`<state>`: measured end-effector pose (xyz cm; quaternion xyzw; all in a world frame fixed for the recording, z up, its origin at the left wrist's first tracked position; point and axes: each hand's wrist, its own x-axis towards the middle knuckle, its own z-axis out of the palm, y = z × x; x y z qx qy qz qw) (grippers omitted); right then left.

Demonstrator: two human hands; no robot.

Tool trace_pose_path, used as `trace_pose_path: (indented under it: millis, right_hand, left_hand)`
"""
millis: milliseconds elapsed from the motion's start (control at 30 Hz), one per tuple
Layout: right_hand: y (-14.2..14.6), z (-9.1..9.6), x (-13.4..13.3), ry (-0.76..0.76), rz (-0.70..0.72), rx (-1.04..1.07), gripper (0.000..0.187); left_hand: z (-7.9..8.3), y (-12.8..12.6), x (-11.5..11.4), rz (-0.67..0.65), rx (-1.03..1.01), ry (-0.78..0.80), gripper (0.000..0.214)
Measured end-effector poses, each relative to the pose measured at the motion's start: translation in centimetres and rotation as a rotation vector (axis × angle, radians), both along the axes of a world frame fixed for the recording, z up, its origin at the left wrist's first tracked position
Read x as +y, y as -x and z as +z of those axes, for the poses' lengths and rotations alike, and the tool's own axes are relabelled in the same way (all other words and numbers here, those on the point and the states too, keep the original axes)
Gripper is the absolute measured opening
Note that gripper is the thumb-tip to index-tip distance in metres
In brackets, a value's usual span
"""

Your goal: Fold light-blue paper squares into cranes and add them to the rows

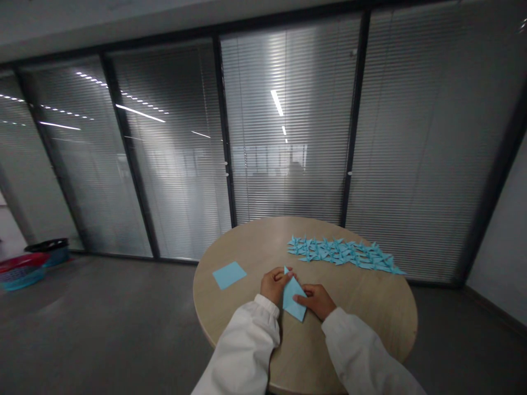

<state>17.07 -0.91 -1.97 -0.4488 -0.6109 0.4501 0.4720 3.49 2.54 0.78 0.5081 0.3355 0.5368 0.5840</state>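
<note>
A light blue sheet of origami paper (292, 304), partly folded to a point at its far end, is between my two hands above the near half of the table. My left hand (274, 285) pinches its upper left edge close to the tip. On the right edge, my right hand (317, 300) grips the same paper, thumb on top and fingers mostly hidden behind it. Flat on the table to the left lies a blue paper sheet (229, 275). Beyond my right hand, several folded blue paper cranes (341, 252) lie close together in rows.
The round wooden table (255, 238) has a curved edge on every side. Behind it stands a glass partition with blinds (288, 186) and dark frames. Red and blue plastic baskets (24, 271) are on the floor at far left.
</note>
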Motion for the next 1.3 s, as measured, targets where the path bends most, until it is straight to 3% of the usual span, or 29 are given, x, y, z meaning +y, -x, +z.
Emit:
trace_pose_path:
  millis: [267, 967, 1300]
  right_hand:
    - [-0.1, 0.2, -0.2, -0.010, -0.013, -0.042, 0.034]
    - [0.1, 0.7, -0.6, 0.012, -0.003, -0.022, 0.028]
    - [-0.1, 0.2, -0.3, 0.047, 0.064, 0.022, 0.033]
  left_hand:
    - [0.9, -0.2, -0.8, -0.008, -0.077, 0.052, 0.035]
    - [0.3, -0.4, -0.3, 0.007, -0.142, 0.094, 0.030]
    - [1.4, 0.1, -1.0, 0.025, -0.152, 0.108, 0.028]
